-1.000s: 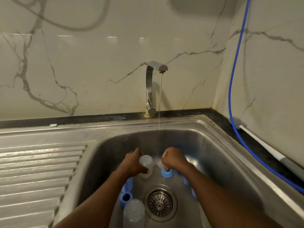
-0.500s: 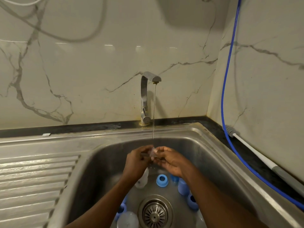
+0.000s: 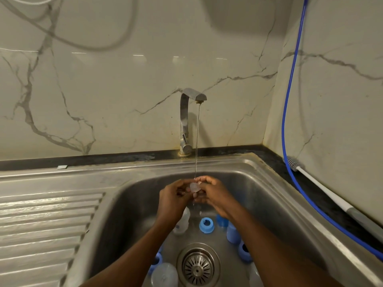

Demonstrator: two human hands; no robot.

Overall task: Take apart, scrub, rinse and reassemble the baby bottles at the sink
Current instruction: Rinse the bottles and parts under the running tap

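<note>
Teat (image 3: 194, 187), small and clear, pinched between curled fingers of left hand (image 3: 173, 196) and right hand (image 3: 215, 195) under the thin stream (image 3: 196, 141) from the tap (image 3: 184, 121), above blue rings (image 3: 206, 224) and bottles (image 3: 164, 273) in the sink (image 3: 134, 204), bottle print too small to read.

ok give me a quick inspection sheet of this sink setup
surface: steel sink, ribbed drainboard on the left.
job's things: small clear part under the tap stream; blue ring, blue caps, clear bottle in the basin; bottle brush on the right counter.
clutter: pale scrap on the sink's back edge.
hands: left hand and right hand both pinch the small clear part.
cables: blue cable down the right wall; pale cable upper left.
surroundings: marble wall, tap running.
</note>
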